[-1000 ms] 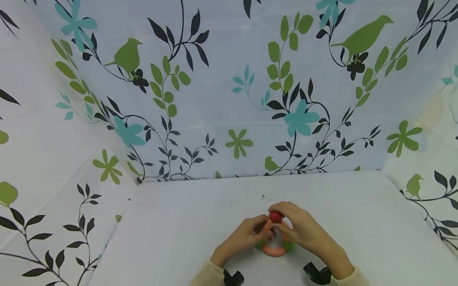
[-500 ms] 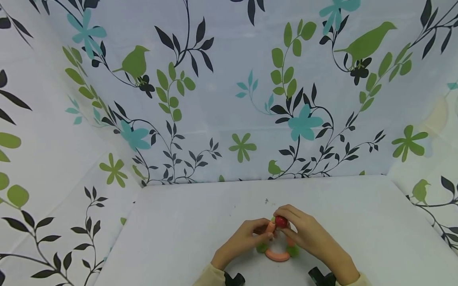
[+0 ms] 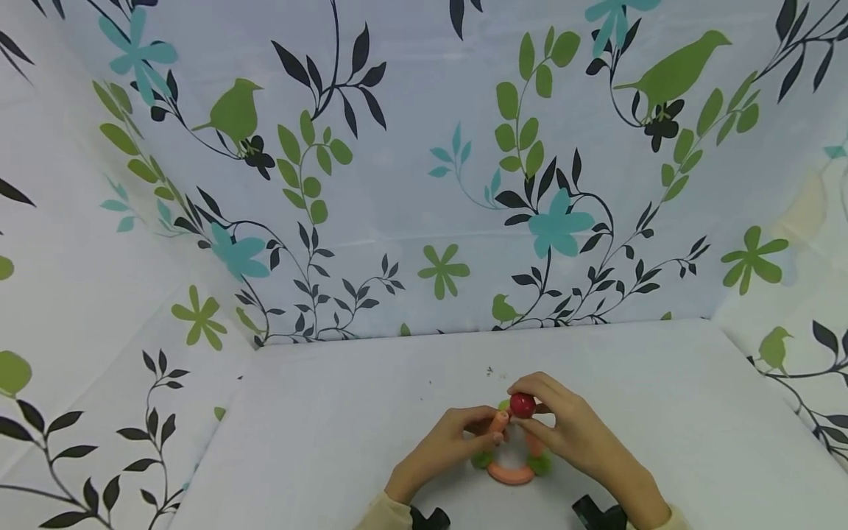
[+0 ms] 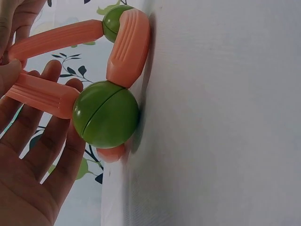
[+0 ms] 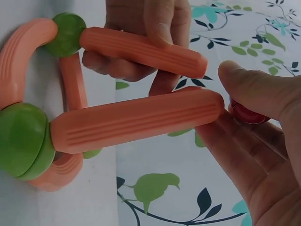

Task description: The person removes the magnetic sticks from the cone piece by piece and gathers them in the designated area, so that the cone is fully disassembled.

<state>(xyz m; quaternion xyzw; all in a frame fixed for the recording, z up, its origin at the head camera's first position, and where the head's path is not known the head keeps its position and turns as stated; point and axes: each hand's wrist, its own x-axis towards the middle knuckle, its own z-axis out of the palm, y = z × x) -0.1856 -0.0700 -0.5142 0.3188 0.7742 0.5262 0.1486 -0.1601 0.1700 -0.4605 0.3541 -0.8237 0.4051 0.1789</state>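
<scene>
Fingers of the right hand [image 3: 573, 422] pinch a red ball [image 3: 523, 405], the left hand [image 3: 453, 438] an orange rod [image 5: 136, 49]: likely light, stiff, best gripped mid-length.

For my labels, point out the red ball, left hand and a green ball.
Red ball [image 3: 523, 405], head view: middle of its visible side.
Left hand [image 3: 449, 439], head view: back of the hand.
Green ball [image 4: 107, 116], left wrist view: middle of the nearest one's grooved side.

Low in the head view, right of centre, the left forearm [image 3: 407, 471] and right forearm [image 3: 626, 478] slant inward. The left hand [image 3: 460, 434] and right hand [image 3: 556, 412] nearly meet, thumbs pinching against fingers, the right slightly higher.
</scene>
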